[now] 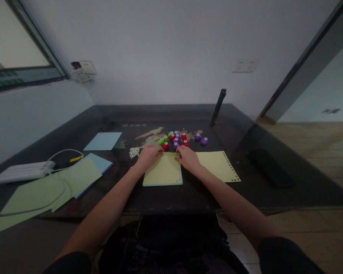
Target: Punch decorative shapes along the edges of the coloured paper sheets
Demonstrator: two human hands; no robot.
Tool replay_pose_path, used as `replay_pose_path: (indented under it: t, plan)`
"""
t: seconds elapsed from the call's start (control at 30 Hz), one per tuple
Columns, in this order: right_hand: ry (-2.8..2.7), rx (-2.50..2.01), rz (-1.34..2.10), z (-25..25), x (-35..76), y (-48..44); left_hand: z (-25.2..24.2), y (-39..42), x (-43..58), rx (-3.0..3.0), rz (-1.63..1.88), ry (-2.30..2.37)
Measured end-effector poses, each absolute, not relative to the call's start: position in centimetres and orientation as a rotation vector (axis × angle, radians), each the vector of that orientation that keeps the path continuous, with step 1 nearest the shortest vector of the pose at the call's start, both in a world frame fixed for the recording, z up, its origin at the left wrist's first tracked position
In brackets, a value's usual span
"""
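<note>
Directly in front of me on the dark table lies a stack of pale yellow paper (162,171), with a blue sheet showing along its lower edge and punched holes down its right side. My left hand (150,156) grips the stack's top left corner with curled fingers. At the top right corner, my right hand (188,156) is closed on the same paper, thumb and fingers bent together. Just beyond my fingertips is a cluster of small red, green and purple toys with eyes, including a red one (165,146). Another hole-punched yellow sheet (217,165) lies partly under my right forearm.
Small pale pieces (134,152) are piled left of my left hand. Farther left are a light blue sheet (103,141), overlapping green sheets (42,190) and a white power strip (24,172) with a cable. A black stick-like object (218,107) stands at the back right.
</note>
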State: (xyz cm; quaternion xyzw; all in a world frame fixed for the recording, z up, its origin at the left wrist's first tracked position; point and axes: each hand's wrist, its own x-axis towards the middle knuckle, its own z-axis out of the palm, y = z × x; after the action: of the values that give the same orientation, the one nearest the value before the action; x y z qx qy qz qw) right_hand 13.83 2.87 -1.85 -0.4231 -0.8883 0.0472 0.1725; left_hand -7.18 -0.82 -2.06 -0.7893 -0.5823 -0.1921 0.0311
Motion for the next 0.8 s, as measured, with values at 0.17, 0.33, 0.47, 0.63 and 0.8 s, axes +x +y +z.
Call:
replay_pose_path:
  t: [0.17,0.33,0.47,0.63,0.8]
  plan:
    - [-2.488,-1.223,0.143,-1.93,13.66,3.21,-1.80,-0.94,-7.10,-2.416,-0.572,-1.813]
    - [-2.476,-1.222,0.138,-1.73,13.72,3.20,-1.85,-1.01,-7.19,-2.422,-0.615,-1.825]
    - [-2.479,-1.215,0.140,-1.70,13.78,3.23,-1.91,-1.04,-7.32,-2.430,-0.663,-1.798]
    - [-2.445,-1.207,0.172,-1.66,13.77,3.12,-2.04,-0.94,-7.46,-2.452,-0.756,-1.767]
    - [-2.347,-1.118,0.273,-1.64,13.94,3.24,-2.00,-0.91,-7.75,-2.487,-0.950,-1.856]
